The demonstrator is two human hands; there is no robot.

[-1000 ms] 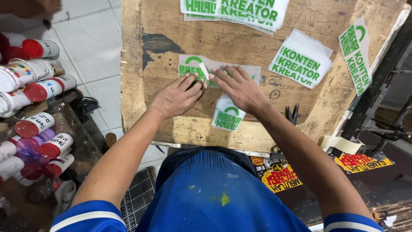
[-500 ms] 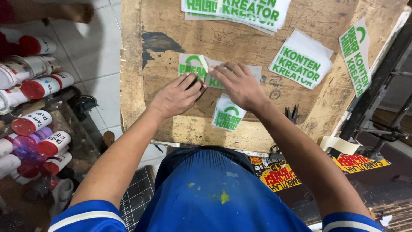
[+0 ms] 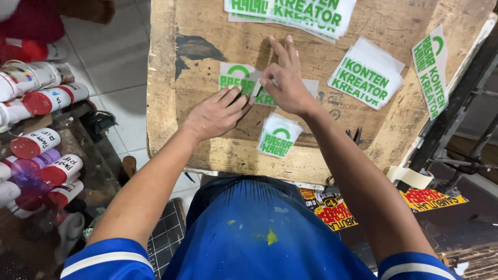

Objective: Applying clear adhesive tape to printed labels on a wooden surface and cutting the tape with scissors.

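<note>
Wooden board point(image 3: 207, 150), bare along its near edge. Green-lettered strip sticker point(image 3: 236, 78) lies mid-board, long axis left to right. Left hand point(image 3: 218, 111) flat, fingers together, pressing its lower edge. Right hand point(image 3: 285, 83) now lifted (earlier flat), pinching its right end, remaining fingers spread. Small sticker stack point(image 3: 277, 137) just beside.

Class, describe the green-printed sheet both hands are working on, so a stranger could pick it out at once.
Start at the worn wooden board. Near its middle lies a long white sheet with green lettering, pinned by the left hand while the right hand pinches at its middle. Unlike the small stack below and the larger stacks to the right, it is a single flat sheet under the hands.
</note>
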